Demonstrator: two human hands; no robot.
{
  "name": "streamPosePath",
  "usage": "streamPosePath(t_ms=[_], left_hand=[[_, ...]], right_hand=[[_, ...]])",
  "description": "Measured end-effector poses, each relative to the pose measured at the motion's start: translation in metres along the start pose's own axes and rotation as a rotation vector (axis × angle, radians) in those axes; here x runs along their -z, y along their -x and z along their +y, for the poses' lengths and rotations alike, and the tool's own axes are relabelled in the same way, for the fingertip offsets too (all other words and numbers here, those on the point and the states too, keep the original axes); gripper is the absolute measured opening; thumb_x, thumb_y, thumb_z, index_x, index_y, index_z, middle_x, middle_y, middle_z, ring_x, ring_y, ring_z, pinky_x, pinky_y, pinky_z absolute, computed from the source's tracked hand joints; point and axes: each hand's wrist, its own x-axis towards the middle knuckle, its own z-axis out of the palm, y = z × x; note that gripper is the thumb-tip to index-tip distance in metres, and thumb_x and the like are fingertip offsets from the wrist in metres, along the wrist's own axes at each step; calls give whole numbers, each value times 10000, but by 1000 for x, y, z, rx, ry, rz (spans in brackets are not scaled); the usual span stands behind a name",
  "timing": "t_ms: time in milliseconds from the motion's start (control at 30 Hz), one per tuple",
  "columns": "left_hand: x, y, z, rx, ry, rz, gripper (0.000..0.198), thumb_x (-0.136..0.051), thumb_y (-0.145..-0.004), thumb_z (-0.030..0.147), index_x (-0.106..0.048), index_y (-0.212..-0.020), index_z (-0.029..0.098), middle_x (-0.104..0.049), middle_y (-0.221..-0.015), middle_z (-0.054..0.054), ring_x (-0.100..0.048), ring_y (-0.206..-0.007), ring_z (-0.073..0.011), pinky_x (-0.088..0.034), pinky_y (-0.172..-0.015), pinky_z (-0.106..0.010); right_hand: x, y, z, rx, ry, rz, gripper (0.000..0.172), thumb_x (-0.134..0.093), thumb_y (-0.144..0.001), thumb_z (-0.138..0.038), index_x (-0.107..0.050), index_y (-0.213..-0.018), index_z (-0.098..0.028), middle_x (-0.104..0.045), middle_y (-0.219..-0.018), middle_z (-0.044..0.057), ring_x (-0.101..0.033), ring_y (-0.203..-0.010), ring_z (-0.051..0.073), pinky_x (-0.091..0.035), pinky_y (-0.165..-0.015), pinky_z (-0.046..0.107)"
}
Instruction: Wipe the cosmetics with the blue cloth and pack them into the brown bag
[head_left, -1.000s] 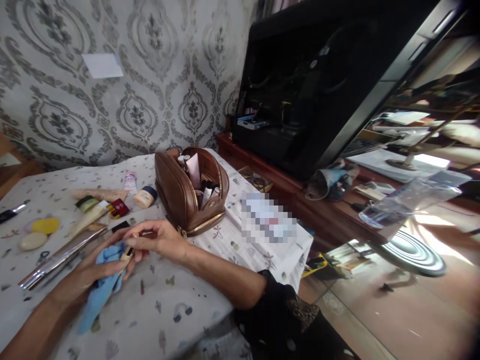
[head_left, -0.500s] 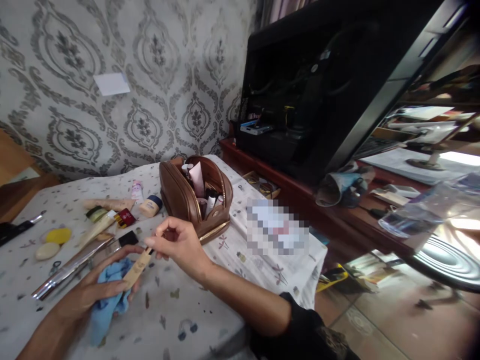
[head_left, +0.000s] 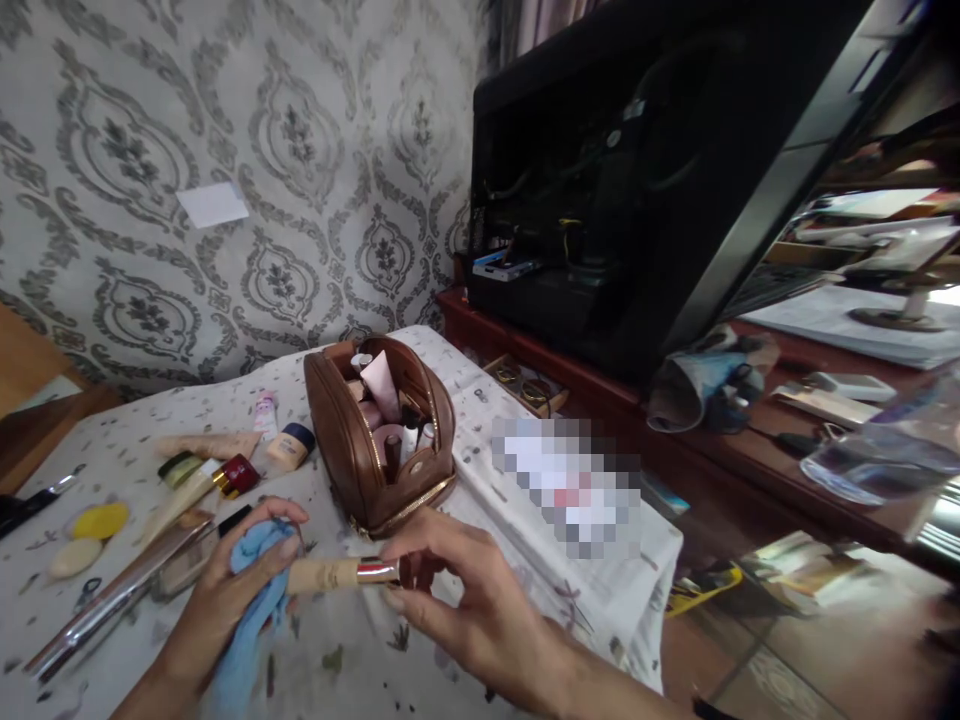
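Observation:
Low over the table, a slim beige makeup tube [head_left: 324, 575] with a shiny metallic cap [head_left: 377, 571] lies level between my hands. My left hand [head_left: 217, 585] is closed around a crumpled light-blue cloth [head_left: 251, 610], which wraps the tube's left end. At the other end, my right hand [head_left: 472, 590] pinches the cap between thumb and fingers. Just beyond my hands stands an open brown cosmetic bag [head_left: 337, 440] with a pink tube [head_left: 381, 386] and several small items inside.
Left of the bag lie a jar with a dark-blue lid [head_left: 291, 447], a red bottle [head_left: 236, 476], a long silver tube [head_left: 112, 605] and a yellow sponge [head_left: 100, 520]. A blurred-out item [head_left: 562, 485] is on the cloth at right. A television [head_left: 637, 200] stands behind.
The tube has swung from a slant to nearly level and moved right. My right hand has come nearer and lower, now at the shiny cap. The view has shifted slightly.

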Motion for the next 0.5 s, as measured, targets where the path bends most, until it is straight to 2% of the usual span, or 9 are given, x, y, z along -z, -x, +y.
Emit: streamPosePath(t_ms=[133,267,400,500], left_hand=[[-21,2,20,-24,37,115,532,-788,-654,621,-595,-974,243,-545,-629,70,-500,-430,-95,-354,-361,-160],[-34,-5,36,-67,113,201,511,-790,-652,602,-585,-949,241,-590,-681,56,-514,-442,-95,-384,-353,-157],[-32,-21,37,-209,118,161,476,-814,-660,544,-576,-920,224,-618,-678,28,-577,-531,-129,-469,-444,-179],[-26,-30,33,-294,-30,141,451,-795,-695,529,-615,-964,215,-658,-722,-3,-627,-601,-162,-528,-533,-219]], right_hand=[[19,5,-10,160,183,4,95,-644,-938,-226,-646,-1020,-179,-661,-833,32,-603,-696,116,-516,-651,231],[37,6,-14,303,283,67,171,-636,-943,-202,-616,-1113,-199,-682,-882,53,-642,-755,148,-557,-665,260],[61,1,-19,333,350,246,264,-655,-912,-127,-602,-1148,-231,-686,-910,45,-658,-787,164,-577,-671,281],[80,-13,-28,340,483,359,251,-664,-904,-131,-626,-1130,-233,-682,-919,43,-655,-794,163,-565,-663,270]])
